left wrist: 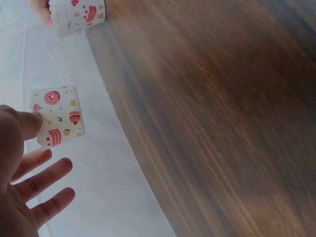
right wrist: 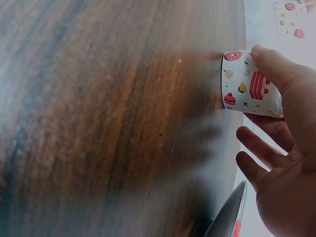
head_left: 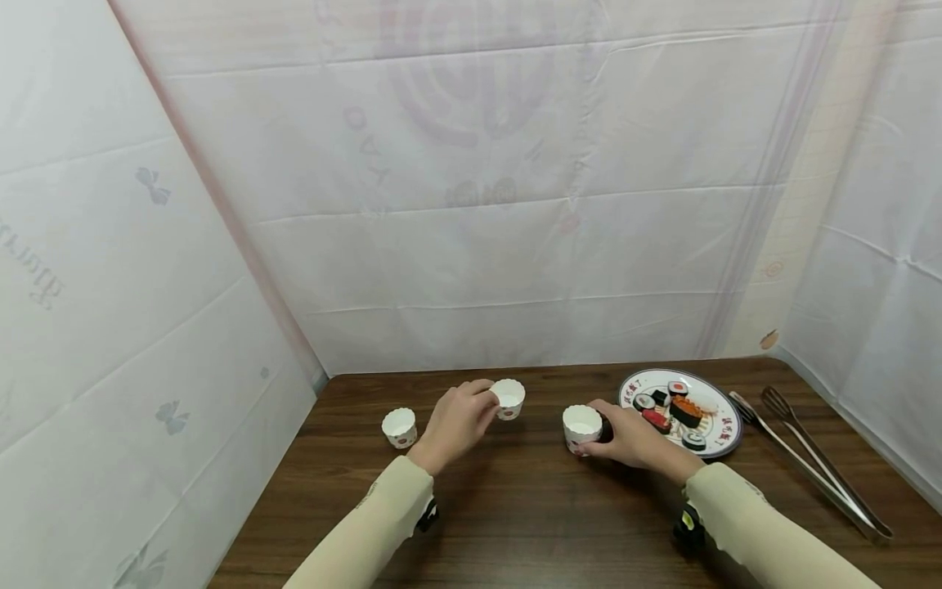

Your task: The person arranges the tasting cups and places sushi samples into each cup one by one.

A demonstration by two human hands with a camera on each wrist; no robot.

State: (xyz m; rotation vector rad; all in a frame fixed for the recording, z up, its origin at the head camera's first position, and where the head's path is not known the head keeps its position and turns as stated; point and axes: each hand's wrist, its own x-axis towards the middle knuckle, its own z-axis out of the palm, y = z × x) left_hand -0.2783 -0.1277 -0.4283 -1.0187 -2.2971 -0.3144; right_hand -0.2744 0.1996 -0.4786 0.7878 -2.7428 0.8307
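My left hand (head_left: 455, 424) pinches a white paper baking cup (head_left: 509, 401) at its rim, between thumb and forefinger. Red cakes and donuts are printed on the side of this cup (left wrist: 60, 118) in the left wrist view, where the other fingers spread away from it. To the right, my right hand (head_left: 639, 438) holds a matching baking cup (head_left: 580, 432), its thumb on one side and a finger on the other. The base of that cup (right wrist: 247, 81) is close over the table in the right wrist view. A third baking cup (head_left: 400, 428) stands upright left of my left hand.
A white plate (head_left: 724, 429) with several sushi pieces (head_left: 686, 411) lies just beyond my right hand. Long metal tongs (head_left: 817, 466) lie to its right on the brown wooden table (head_left: 515, 523). White patterned sheets (head_left: 471, 204) hang behind the table and at both sides.
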